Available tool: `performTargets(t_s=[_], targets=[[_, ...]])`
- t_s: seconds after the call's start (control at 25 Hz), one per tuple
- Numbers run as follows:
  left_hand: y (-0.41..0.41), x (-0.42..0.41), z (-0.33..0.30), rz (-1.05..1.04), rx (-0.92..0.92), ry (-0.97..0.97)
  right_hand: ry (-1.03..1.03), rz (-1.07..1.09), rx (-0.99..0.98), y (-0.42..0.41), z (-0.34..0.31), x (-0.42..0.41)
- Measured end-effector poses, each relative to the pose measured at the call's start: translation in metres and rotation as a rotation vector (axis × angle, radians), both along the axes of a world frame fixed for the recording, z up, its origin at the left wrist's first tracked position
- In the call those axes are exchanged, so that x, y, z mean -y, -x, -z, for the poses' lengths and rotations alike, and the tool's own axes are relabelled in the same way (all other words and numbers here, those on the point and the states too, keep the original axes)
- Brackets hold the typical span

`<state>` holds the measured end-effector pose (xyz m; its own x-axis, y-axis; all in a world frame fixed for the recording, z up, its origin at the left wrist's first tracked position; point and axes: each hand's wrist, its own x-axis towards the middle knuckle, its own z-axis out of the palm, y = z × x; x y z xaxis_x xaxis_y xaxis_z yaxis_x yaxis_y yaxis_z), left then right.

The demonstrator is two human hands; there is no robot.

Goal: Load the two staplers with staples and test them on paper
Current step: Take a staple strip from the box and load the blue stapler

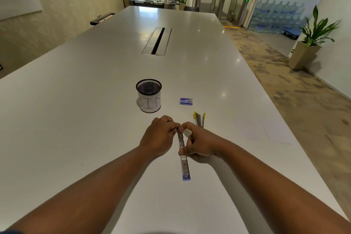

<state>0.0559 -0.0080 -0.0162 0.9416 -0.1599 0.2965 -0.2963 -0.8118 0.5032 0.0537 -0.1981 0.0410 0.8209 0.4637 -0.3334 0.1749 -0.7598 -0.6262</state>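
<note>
While the opened purple stapler [183, 156] lies lengthwise on the white bench [95, 100], we pinch its far end with our left hand [161, 135] and its middle with our right hand [197, 143], the yellow stapler [199, 119], staple box [186, 101] and mesh bin [149, 96] beyond.

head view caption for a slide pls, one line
Both hands, left and right, work on an opened purple stapler on a white table.

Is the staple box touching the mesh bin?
Apart. The head view shows bare table between the staple box and the mesh bin.
</note>
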Motion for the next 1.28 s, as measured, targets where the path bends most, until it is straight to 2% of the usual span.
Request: performTargets(t_s=[0.36, 0.64, 1.16, 1.28], targets=[[0.003, 0.001, -0.004, 0.018, -0.023, 0.074, -0.119, 0.021, 0.089, 0.009, 0.019, 0.005], [0.003, 0.001, -0.004, -0.007, -0.042, 0.058, -0.181, 0.042, 0.165, 0.023, 0.018, 0.005], [0.004, 0.001, -0.003, -0.009, -0.036, 0.048, -0.155, 0.078, 0.224, 0.028, 0.02, 0.007], [0.002, 0.0, -0.001, -0.001, -0.063, 0.047, -0.244, 0.077, 0.18, 0.026, 0.018, 0.01]])
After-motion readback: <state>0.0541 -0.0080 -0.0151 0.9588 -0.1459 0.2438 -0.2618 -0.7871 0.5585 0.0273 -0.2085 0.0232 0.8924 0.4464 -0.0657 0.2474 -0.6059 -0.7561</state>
